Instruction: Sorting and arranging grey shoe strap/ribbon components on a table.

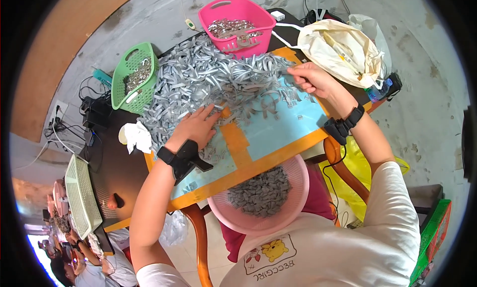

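Note:
A big heap of grey, shiny strips [184, 78] covers the far part of the table. My left hand [198, 127] lies with its fingers stretched out at the near edge of the heap, over some of the strips. At the heap's right end, my right hand [314, 80] is closed in a pinch, with a grey strip at the fingertips. Loose strips [271, 106] are scattered between the hands on the light blue board [278, 138], which is edged with orange tape. Under the table's front edge, a pink basin [298, 202] holds many small grey pieces [261, 191].
Behind the heap stands a bright pink basket [238, 51] of small metal parts; a green basket [119, 88] with similar parts is at left. A cream cloth bag [323, 43] lies at far right. White crumpled paper [136, 137] and a pale tray [82, 197] are leftward. Other people sit at lower left.

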The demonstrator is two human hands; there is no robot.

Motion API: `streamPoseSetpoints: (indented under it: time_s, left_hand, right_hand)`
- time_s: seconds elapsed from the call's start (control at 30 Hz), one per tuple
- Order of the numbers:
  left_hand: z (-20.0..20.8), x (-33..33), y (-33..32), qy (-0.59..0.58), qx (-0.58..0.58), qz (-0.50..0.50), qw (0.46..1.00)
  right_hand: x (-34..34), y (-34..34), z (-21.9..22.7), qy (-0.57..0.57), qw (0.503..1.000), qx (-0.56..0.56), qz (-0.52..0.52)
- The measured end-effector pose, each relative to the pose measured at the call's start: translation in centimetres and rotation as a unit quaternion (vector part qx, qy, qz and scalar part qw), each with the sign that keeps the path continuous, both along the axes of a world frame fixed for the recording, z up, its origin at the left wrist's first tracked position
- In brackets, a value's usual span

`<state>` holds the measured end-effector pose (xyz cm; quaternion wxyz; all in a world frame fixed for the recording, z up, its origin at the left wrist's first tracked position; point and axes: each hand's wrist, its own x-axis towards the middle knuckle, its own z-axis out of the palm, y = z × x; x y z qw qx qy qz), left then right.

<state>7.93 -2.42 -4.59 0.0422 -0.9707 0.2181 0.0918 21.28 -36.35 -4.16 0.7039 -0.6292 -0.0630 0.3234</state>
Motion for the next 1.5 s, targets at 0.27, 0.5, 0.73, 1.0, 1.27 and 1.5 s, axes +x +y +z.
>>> streamPoseSetpoints:
  time_s: [0.27, 0.5, 0.73, 1.0, 1.27, 1.5]
  left_hand:
    - [1.8, -1.8, 1.0, -0.002, 0.051, 0.098, 0.994]
    - [6.5, -4.6, 2.3, -0.048, 0.005, 0.14, 0.989]
    - [6.6, -10.8, 3.7, -0.019, -0.037, 0.264, 0.964]
    - [1.7, -16.2, 3.2, -0.021, -0.076, 0.258, 0.963]
    - [0.2, -17.8, 1.2, -0.028, -0.131, 0.255, 0.958]
    - [-0.1, -19.4, 1.2, -0.015, -0.095, 0.231, 0.968]
  right_hand:
    - [-3.7, 9.0, -1.1, -0.523, 0.811, -0.219, 0.142]
    - [-4.3, 12.8, -2.3, -0.597, 0.711, -0.334, 0.161]
    - [-1.6, 13.0, -3.1, -0.438, 0.881, -0.158, 0.081]
    - [-3.0, 14.0, 0.2, -0.272, 0.941, -0.174, 0.104]
    - [-3.5, 11.5, 0.4, 0.091, 0.994, 0.055, 0.038]
    - [-12.7, 13.3, 0.4, -0.388, 0.825, -0.117, 0.393]
